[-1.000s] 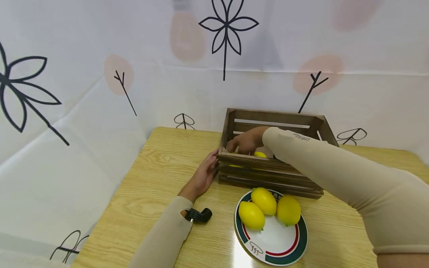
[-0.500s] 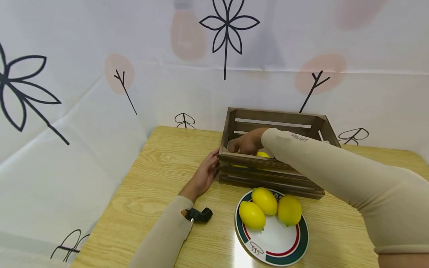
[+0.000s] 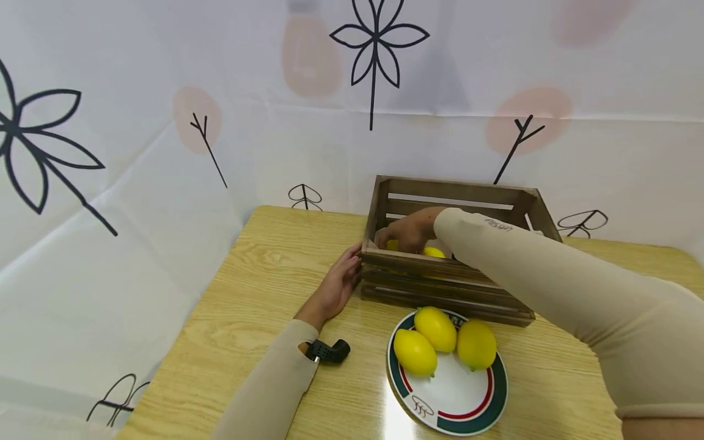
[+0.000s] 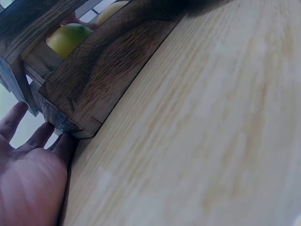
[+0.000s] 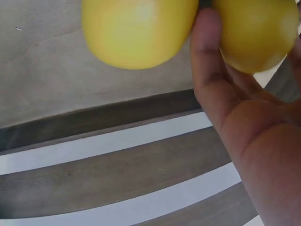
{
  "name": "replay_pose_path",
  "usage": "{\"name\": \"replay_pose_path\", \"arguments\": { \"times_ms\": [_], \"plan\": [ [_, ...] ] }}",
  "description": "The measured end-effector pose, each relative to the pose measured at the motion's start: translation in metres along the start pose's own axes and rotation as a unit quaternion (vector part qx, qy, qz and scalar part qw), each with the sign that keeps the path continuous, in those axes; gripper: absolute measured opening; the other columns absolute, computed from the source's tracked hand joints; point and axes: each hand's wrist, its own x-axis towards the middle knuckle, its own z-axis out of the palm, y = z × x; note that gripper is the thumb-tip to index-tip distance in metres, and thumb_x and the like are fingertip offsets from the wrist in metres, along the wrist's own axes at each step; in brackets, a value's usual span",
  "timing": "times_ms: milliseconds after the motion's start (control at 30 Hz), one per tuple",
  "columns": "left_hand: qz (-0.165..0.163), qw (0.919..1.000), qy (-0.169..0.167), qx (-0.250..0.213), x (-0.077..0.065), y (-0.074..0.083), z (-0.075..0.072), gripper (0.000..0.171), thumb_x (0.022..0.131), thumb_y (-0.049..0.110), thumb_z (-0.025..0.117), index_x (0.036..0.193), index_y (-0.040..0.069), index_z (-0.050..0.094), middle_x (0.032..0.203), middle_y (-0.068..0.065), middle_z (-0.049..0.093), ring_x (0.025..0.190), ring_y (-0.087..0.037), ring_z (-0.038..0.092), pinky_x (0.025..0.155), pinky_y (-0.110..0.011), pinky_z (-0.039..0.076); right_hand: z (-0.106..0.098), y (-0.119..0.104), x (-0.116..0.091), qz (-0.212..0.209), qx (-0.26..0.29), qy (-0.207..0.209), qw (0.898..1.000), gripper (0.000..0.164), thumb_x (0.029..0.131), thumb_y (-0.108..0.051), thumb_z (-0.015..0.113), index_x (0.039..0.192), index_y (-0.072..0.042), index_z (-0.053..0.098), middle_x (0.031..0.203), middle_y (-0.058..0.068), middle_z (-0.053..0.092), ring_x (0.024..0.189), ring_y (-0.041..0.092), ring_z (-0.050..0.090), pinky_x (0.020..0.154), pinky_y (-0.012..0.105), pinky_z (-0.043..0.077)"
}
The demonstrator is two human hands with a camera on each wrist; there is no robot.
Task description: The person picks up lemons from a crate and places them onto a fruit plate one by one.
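Note:
My right hand (image 3: 409, 232) reaches down into a brown slatted wooden crate (image 3: 447, 264). In the right wrist view, its thumb and fingers curl around a yellow lemon (image 5: 256, 35). A second lemon (image 5: 141, 33) lies beside the thumb, ungripped; it also peeks over the crate's front slat in the head view. Against the crate's left end rests my left hand (image 3: 337, 287), fingers extended and touching the wood. The left wrist view shows its palm turned up by the crate's lower corner, with a green-tipped lemon (image 4: 69, 39) visible through the slats.
In front of the crate, a white plate (image 3: 459, 391) with a green and red rim bears three lemons (image 3: 436, 329) grouped toward its far side. The wooden table (image 3: 264, 293) extends left of the crate. A patterned white cloth (image 3: 264, 134) hangs behind.
Inside the crate, my right hand has shifted slightly, and a bit of yellow lemon now shows at its fingers. The left hand stays at the crate's end. The head view has drifted slightly.

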Motion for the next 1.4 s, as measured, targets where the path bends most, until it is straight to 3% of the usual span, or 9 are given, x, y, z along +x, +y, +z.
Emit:
{"name": "replay_pose_path", "arguments": {
  "times_ms": [167, 333, 567, 767, 1100, 1400],
  "plan": [
    [-0.002, 1.0000, 0.001, 0.000, 0.002, -0.002, 0.001, 0.051, 0.098, 0.029, 0.035, 0.146, 0.015, 0.024, 0.152, -0.007, 0.020, 0.141, -0.024, 0.016, 0.115, -0.043, 0.011, -0.001, 0.003, -0.005, 0.003, 0.003, 0.025, 1.000, 0.056, 0.081, 0.004, 0.059, 0.127, -0.025, 0.047, 0.128, 0.012, 0.040, 0.095, 0.022, 0.050, 0.073, 0.030, 0.052],
    [-0.005, 1.0000, 0.004, 0.005, 0.003, -0.003, 0.003, 0.051, 0.098, 0.029, 0.036, 0.146, 0.015, 0.025, 0.153, -0.006, 0.020, 0.141, -0.023, 0.015, 0.115, -0.043, 0.010, -0.005, 0.005, -0.013, 0.016, 0.025, 0.063, 0.998, 0.055, 0.078, 0.001, 0.064, 0.124, -0.025, 0.049, 0.117, 0.009, 0.042, 0.095, 0.022, 0.046, 0.076, 0.031, 0.050],
    [-0.014, 0.9998, 0.008, 0.010, 0.005, -0.003, 0.006, 0.049, 0.099, 0.025, 0.032, 0.146, 0.014, 0.024, 0.153, -0.006, 0.019, 0.142, -0.023, 0.014, 0.115, -0.042, 0.010, -0.009, 0.013, -0.024, -0.006, 0.020, 0.095, 0.995, 0.059, 0.074, -0.012, 0.072, 0.125, -0.019, 0.045, 0.115, 0.009, 0.044, 0.096, 0.023, 0.044, 0.072, 0.028, 0.044],
    [-0.008, 1.0000, 0.004, 0.004, 0.005, -0.003, 0.008, 0.048, 0.099, 0.023, 0.032, 0.146, 0.013, 0.024, 0.152, -0.006, 0.020, 0.141, -0.024, 0.015, 0.115, -0.042, 0.010, -0.014, 0.019, -0.037, -0.022, 0.009, 0.133, 0.991, 0.060, 0.073, -0.013, 0.075, 0.124, -0.019, 0.044, 0.116, 0.009, 0.046, 0.100, 0.024, 0.045, 0.078, 0.030, 0.044],
    [-0.018, 0.9996, 0.020, 0.001, 0.003, -0.006, 0.005, 0.050, 0.099, 0.024, 0.033, 0.146, 0.014, 0.022, 0.154, -0.006, 0.014, 0.142, -0.026, 0.009, 0.115, -0.044, 0.006, -0.015, 0.023, -0.060, -0.036, 0.080, 0.182, 0.979, 0.054, 0.074, -0.011, 0.074, 0.119, -0.020, 0.046, 0.120, 0.008, 0.044, 0.099, 0.025, 0.046, 0.075, 0.030, 0.047],
    [-0.001, 0.9997, 0.020, -0.011, 0.003, -0.002, 0.003, 0.045, 0.099, 0.020, 0.032, 0.144, 0.013, 0.027, 0.150, -0.007, 0.025, 0.141, -0.023, 0.018, 0.115, -0.042, 0.011, -0.011, 0.023, -0.084, -0.065, 0.104, 0.216, 0.969, 0.047, 0.080, -0.018, 0.071, 0.119, -0.025, 0.046, 0.122, 0.006, 0.043, 0.099, 0.025, 0.046, 0.077, 0.031, 0.046]
  ]
}}
